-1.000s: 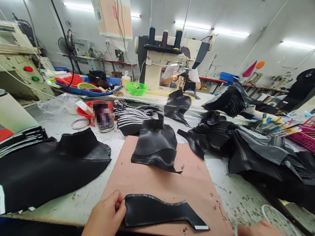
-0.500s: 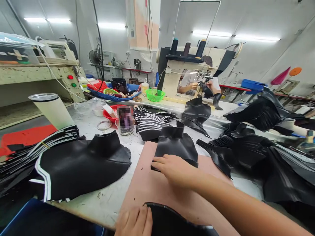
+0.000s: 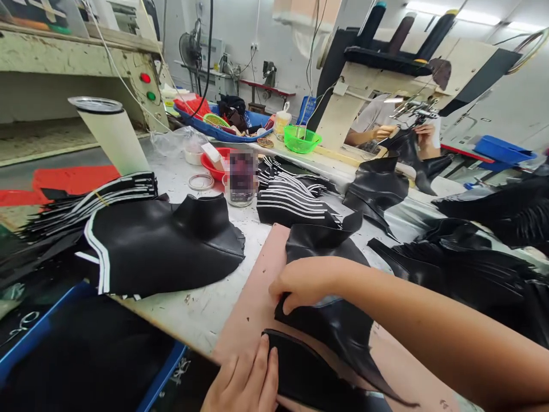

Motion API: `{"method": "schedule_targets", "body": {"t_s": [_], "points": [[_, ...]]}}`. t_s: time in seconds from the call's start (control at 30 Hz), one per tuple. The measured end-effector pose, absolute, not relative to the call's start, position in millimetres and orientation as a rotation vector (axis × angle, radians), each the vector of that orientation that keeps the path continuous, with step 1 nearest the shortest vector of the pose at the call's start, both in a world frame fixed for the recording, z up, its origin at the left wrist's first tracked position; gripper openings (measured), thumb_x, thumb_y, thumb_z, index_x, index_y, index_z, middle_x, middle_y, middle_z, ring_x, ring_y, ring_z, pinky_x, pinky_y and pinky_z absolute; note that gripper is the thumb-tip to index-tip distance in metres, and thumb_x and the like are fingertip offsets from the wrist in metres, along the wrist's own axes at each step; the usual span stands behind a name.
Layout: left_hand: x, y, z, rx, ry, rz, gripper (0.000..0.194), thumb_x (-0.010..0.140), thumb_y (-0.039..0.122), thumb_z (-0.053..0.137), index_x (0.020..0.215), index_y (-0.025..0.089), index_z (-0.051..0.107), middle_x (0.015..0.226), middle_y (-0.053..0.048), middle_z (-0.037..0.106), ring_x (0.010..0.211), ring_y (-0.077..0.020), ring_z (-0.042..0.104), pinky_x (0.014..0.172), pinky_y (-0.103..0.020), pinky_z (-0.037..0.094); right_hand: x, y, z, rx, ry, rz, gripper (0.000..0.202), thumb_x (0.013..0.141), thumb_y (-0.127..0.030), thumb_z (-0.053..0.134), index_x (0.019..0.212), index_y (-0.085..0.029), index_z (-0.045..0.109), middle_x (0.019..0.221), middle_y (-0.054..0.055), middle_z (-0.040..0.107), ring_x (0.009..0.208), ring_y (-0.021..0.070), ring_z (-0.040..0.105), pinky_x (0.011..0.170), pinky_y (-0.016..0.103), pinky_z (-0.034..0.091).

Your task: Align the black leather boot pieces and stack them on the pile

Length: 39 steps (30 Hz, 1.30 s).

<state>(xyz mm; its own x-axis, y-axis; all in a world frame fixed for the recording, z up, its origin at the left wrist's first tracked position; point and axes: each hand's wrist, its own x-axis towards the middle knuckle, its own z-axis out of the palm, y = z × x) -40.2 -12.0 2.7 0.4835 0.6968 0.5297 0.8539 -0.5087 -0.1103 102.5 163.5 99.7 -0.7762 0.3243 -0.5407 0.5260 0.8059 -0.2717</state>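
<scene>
On the pink board (image 3: 244,297), my right hand (image 3: 306,283) pinches the left edge of a black leather-like piece (image 3: 343,329), its thumb bent over the edge. A second black piece (image 3: 326,239) lies just behind that hand. Nearer the board's front, my left hand (image 3: 246,377) rests with extended fingers on the left end of a curved black piece (image 3: 309,366). To the left, a large black piece with a white edge (image 3: 163,246) lies on the table, its raised collar-like part toward the back.
Striped strips (image 3: 295,200), a glass jar (image 3: 241,191) and a red bowl (image 3: 214,163) stand behind the board. Black pieces (image 3: 467,274) pile up at right. A sewing machine (image 3: 412,63) stands behind, with a person's hands at it. A blue-rimmed bin (image 3: 163,375) is at front left.
The view has shifted and tilted. My right hand has come nearer, with a black piece now drawn over the board in its grasp. My left hand remains at the curved piece.
</scene>
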Motion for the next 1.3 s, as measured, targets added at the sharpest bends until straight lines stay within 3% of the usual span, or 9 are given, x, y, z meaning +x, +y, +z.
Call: {"method": "schedule_targets", "body": {"t_s": [0.13,0.37,0.57,0.8,1.03,1.17,1.3], "points": [[-30,-15,-14,-2.339,-1.365,-0.77,0.033,0.087,0.021,0.039,0.102,0.02,0.067,0.098,-0.005,0.073,0.084,-0.0169,0.06,0.08,-0.031,0.034,79,154,89,0.593,2.44,-0.601,0.01,0.074,-0.024,0.069,0.083,-0.029,0.07,0.057,-0.007,0.059,0.052,0.013,0.049,0.046,0.024,0.029],[-36,-11,-4,-2.413,-1.316,-0.758,0.032,0.092,0.029,0.038,0.099,0.018,0.067,0.1,-0.003,0.073,0.087,-0.0159,0.062,0.082,-0.028,0.038,66,160,89,0.53,2.361,-0.667,0.01,0.072,-0.02,0.072,0.079,-0.027,0.071,0.056,-0.008,0.058,0.051,0.012,0.048,0.05,0.024,0.03],[-35,-11,-6,-2.497,-1.198,-0.869,0.03,0.092,0.027,0.037,0.095,0.017,0.066,0.098,-0.001,0.073,0.097,-0.0146,0.061,0.088,-0.026,0.037,73,161,92,0.412,2.284,-0.854,0.016,0.069,-0.014,0.073,0.059,-0.024,0.065,0.052,-0.011,0.055,0.051,0.0083,0.05,0.048,0.02,0.031],[-31,-13,-10,-2.489,-1.207,-0.788,0.03,0.09,0.03,0.04,0.097,0.015,0.065,0.1,-0.003,0.073,0.097,-0.0162,0.061,0.087,-0.028,0.037,74,156,88,0.519,2.292,-0.855,0.017,0.068,-0.012,0.072,0.058,-0.024,0.065,0.044,-0.011,0.049,0.045,0.009,0.046,0.048,0.023,0.03],[-30,-12,-10,-2.47,-1.18,-0.765,0.03,0.089,0.031,0.041,0.096,0.015,0.065,0.1,-0.003,0.073,0.097,-0.0166,0.061,0.086,-0.03,0.037,73,155,90,0.534,2.2,-0.762,0.002,0.076,-0.024,0.068,0.077,-0.023,0.069,0.055,-0.007,0.057,0.054,0.0116,0.051,0.048,0.023,0.031],[-31,-12,-7,-2.474,-1.175,-0.747,0.029,0.087,0.033,0.044,0.095,0.015,0.065,0.1,-0.003,0.073,0.098,-0.0167,0.061,0.085,-0.029,0.037,71,152,92,0.555,2.167,-0.661,0.015,0.081,-0.03,0.062,0.092,-0.022,0.069,0.07,-0.003,0.064,0.067,0.0166,0.057,0.051,0.025,0.033],[-31,-12,-6,-2.483,-1.198,-0.723,0.028,0.086,0.033,0.045,0.097,0.016,0.065,0.101,-0.003,0.072,0.098,-0.0164,0.06,0.086,-0.029,0.036,69,145,99,0.578,2.166,-0.58,0.016,0.082,-0.028,0.06,0.094,-0.022,0.069,0.073,-0.001,0.066,0.069,0.0178,0.058,0.052,0.026,0.033]]}}
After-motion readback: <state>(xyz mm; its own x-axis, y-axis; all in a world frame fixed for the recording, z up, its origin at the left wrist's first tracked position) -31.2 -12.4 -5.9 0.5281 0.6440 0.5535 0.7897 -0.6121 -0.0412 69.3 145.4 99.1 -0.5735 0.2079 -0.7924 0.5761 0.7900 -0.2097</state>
